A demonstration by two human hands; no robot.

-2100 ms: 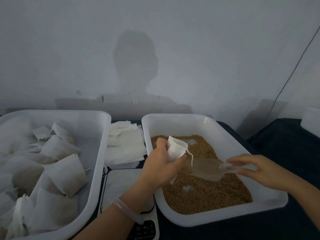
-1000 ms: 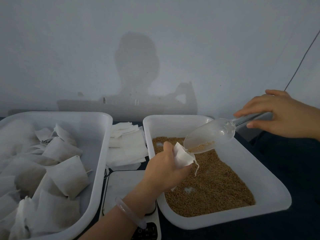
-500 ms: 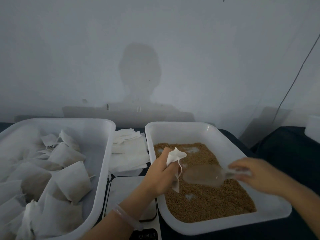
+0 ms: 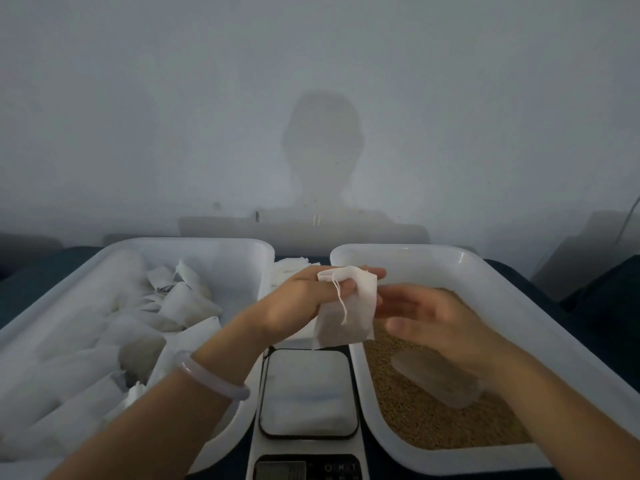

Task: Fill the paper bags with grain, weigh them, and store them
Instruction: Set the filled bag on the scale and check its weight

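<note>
My left hand pinches the top of a small white paper bag with a drawstring, holding it up above the scale. My right hand is beside the bag on its right, fingers relaxed and empty, fingertips close to the bag. The clear plastic scoop lies on the brown grain in the right white tub. The left white tub holds several filled paper bags.
A stack of flat empty bags lies between the tubs, behind the scale. The scale's display and buttons are at the bottom edge. A grey wall stands close behind the tubs. The table cover is dark.
My right hand has put the scoop down on the grain and come up beside the bag. My left hand has lifted the bag and moved it left, over the scale.
</note>
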